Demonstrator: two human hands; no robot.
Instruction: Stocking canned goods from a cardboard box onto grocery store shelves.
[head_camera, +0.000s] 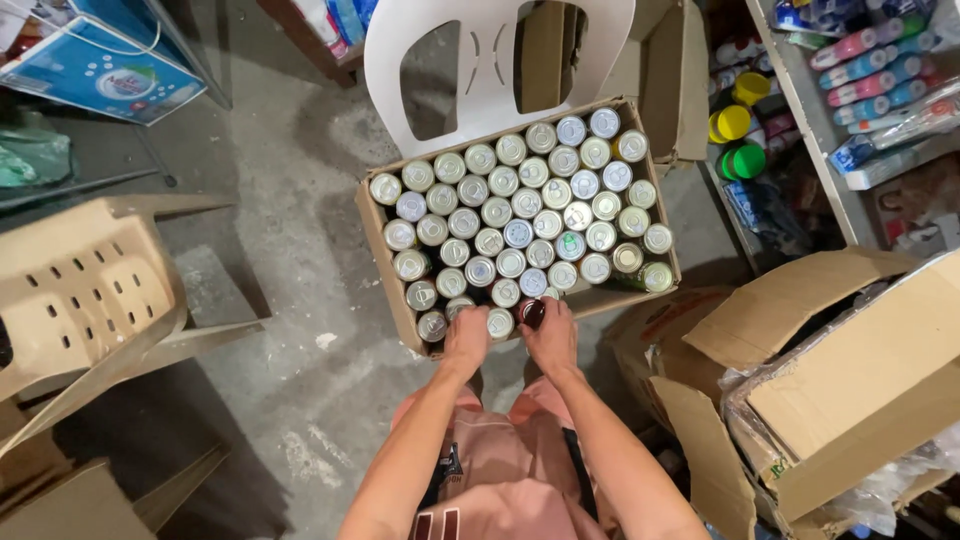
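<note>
The dark-topped can (531, 312) sits at the near edge of the cardboard box (378, 245), in the front row, and my right hand (550, 338) is on it, fingers curled round its top and side. How tight that grasp is, I cannot tell; the can stands down among the others. My left hand (466, 340) rests just beside it on the same near edge, fingers bent down over the cans in the front row, touching them; whether it has actually closed on one is hidden under my knuckles.

The box is packed with upright silver-lidded cans (520, 215) in close rows, lids touching or nearly so. It rests tilted on the seat of a white plastic chair (490, 60), whose back rises behind the far edge.

To my left a beige plastic chair (85, 290) lies tipped on the concrete floor (290, 180). To my right stands an open carton (850, 380) with loose flaps and plastic wrap showing at its side. Beyond it, shelves (800, 110) hold tubes, packets and yellow- and green-capped bottles (735, 135).
</note>
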